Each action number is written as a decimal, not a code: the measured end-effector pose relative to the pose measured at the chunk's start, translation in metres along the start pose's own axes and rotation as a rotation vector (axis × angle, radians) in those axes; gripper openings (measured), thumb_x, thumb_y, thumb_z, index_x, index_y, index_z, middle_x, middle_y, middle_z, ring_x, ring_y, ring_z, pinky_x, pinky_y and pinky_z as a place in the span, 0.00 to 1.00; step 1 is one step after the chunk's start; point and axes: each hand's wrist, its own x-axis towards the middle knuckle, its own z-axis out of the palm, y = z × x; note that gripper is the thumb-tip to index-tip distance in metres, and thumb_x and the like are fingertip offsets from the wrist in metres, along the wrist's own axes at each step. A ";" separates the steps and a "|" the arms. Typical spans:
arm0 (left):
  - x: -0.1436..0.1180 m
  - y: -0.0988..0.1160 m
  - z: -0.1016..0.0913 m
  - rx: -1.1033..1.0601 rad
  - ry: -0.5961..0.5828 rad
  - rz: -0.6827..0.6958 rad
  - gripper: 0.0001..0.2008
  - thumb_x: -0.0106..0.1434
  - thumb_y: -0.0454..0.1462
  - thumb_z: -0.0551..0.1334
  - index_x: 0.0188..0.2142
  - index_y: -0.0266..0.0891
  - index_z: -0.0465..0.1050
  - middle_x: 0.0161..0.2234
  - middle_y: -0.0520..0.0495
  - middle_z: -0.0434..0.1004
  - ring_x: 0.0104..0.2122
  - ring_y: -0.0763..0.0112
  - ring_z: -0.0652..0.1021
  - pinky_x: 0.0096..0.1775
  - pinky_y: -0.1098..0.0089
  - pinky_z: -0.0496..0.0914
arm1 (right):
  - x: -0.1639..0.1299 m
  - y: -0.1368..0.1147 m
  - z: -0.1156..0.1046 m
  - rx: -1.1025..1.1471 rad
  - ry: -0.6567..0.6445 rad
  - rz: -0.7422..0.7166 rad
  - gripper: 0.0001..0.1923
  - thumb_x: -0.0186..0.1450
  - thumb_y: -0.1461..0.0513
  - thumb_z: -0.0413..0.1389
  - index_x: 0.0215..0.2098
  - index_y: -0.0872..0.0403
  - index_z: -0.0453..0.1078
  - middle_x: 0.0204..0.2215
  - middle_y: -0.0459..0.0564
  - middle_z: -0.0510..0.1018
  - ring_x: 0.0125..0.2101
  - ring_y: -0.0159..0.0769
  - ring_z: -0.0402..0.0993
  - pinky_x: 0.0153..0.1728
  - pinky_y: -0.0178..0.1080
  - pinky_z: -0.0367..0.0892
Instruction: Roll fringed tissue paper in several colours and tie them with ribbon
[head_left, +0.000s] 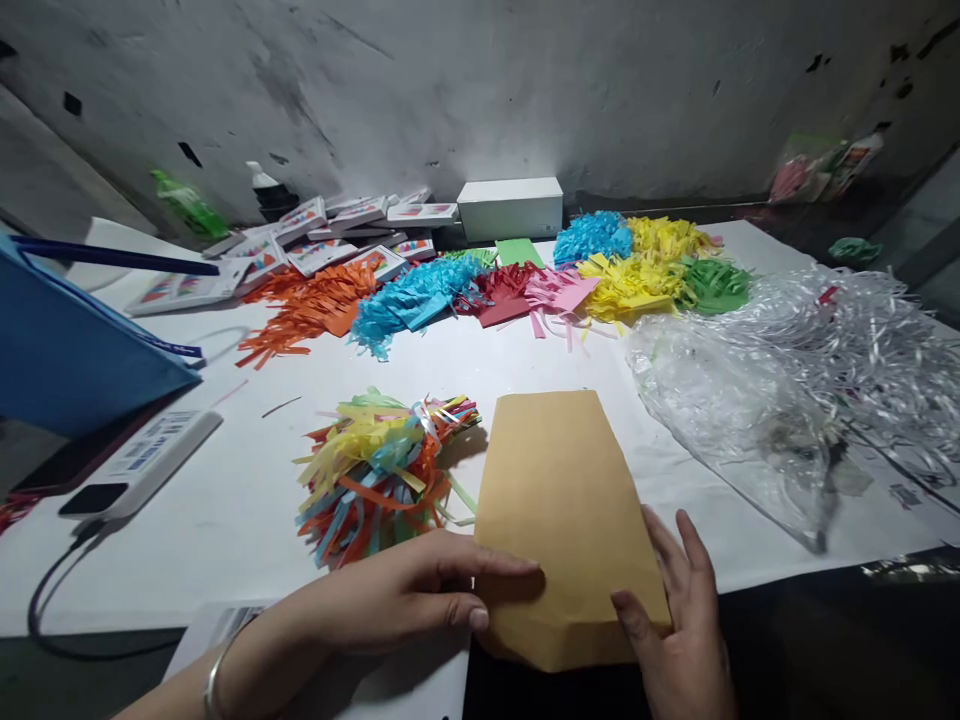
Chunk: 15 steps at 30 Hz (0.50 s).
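A brown paper envelope [559,500] lies before me, its near end bent down past the table's front edge. At its left edge, my left hand [442,590] grips it, the index finger stretched over the paper and the thumb beside the edge. My right hand [682,620] holds the lower right corner, thumb in front and some fingers hidden behind. Just left of the envelope sits a bundle of multicoloured paper fringe [375,470], gathered with a white ribbon tie [427,420].
Fringed paper bunches in orange [315,300], blue [420,295] and other colours line the back. Clear plastic and white ribbon strands [847,350] cover the right. A power bank [146,465], blue bag [82,340], flat printed boxes [300,230] and white box [510,210] stand around.
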 end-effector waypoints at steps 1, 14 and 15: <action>0.001 0.000 0.000 0.013 -0.007 0.008 0.22 0.68 0.47 0.64 0.60 0.49 0.72 0.60 0.42 0.75 0.57 0.55 0.75 0.58 0.61 0.69 | -0.001 -0.001 0.001 0.139 -0.053 0.084 0.45 0.67 0.50 0.60 0.73 0.47 0.41 0.60 0.63 0.71 0.52 0.51 0.78 0.43 0.49 0.80; 0.003 0.000 0.001 0.054 -0.089 0.067 0.20 0.73 0.44 0.58 0.62 0.49 0.69 0.61 0.45 0.73 0.59 0.59 0.74 0.60 0.64 0.66 | 0.008 0.000 -0.008 -0.334 0.149 -0.432 0.21 0.66 0.58 0.62 0.57 0.47 0.72 0.65 0.57 0.64 0.60 0.53 0.69 0.53 0.54 0.73; 0.003 -0.001 0.000 0.063 -0.092 0.072 0.21 0.73 0.44 0.58 0.63 0.48 0.69 0.61 0.44 0.73 0.59 0.59 0.74 0.60 0.64 0.66 | 0.012 -0.008 -0.010 -0.447 0.131 -0.577 0.21 0.67 0.58 0.61 0.58 0.48 0.71 0.67 0.56 0.60 0.62 0.54 0.65 0.57 0.56 0.69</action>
